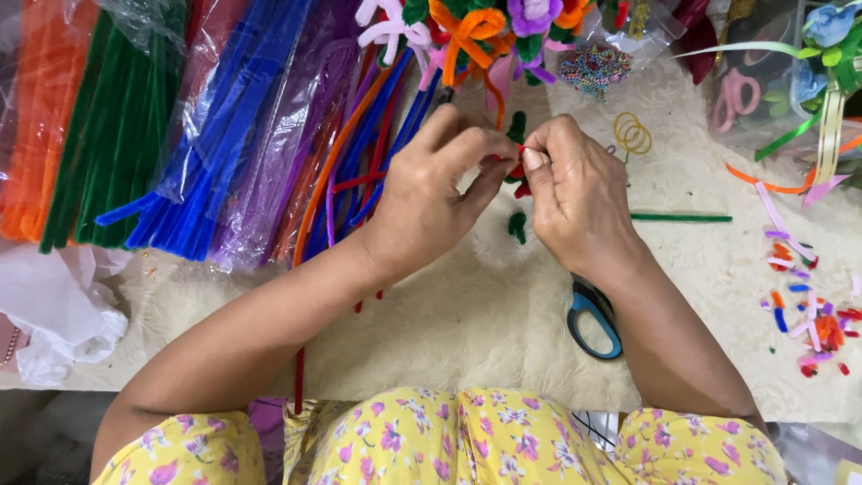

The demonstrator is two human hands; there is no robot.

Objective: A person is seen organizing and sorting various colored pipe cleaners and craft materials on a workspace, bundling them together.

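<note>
Looking down from the head view: left hand [422, 202] and right hand [579, 202] meeting at centre frame, fingertips closed from both sides on a small red pipe-cleaner piece [518, 170], mostly hidden between thumbs and forefingers. Pinched tight by both, with bits of green pipe cleaner [517, 224] showing just above and below the pinch. Lying directly between the two grips, equally near to each hand; long axis not readable, too much covered by fingers. Resting left of the left hand, in the upper left of the frame, bundles of long pipe cleaners [215, 135] in orange, green, blue and purple, running roughly top to bottom. Trailing under the left forearm toward the lower edge, one long red stem [299, 377]. Tucked under the right wrist, blue-handled scissors [594, 319], nearer the right hand. Lying right of the right hand, a straight green stem [681, 217], set crosswise. Scattered at lower right, coloured offcuts [813, 319], well apart, on a cream furry mat [467, 323].
</note>
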